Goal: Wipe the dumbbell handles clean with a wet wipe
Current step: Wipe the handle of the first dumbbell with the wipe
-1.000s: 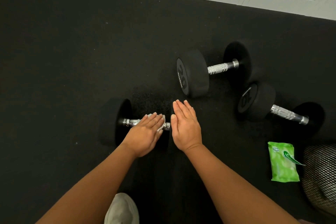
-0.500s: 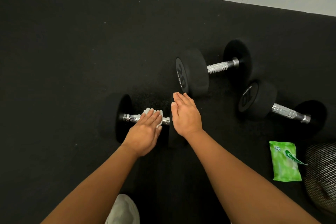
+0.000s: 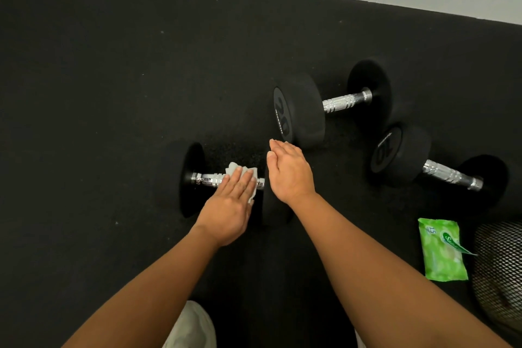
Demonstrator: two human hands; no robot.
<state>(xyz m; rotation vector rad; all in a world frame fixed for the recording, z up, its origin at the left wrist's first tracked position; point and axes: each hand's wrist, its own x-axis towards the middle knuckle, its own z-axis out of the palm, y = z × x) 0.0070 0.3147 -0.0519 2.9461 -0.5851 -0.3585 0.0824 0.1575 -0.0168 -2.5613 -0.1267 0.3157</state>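
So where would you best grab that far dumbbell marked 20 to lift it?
Probably by the knurled chrome handle of the far dumbbell, coming from above: it lies flat on the floor, and the bar is bare between two fat heads too wide to grasp.

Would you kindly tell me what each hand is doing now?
Left hand: flat, pressing white wet wipe on chrome dumbbell handle.
Right hand: open, empty.
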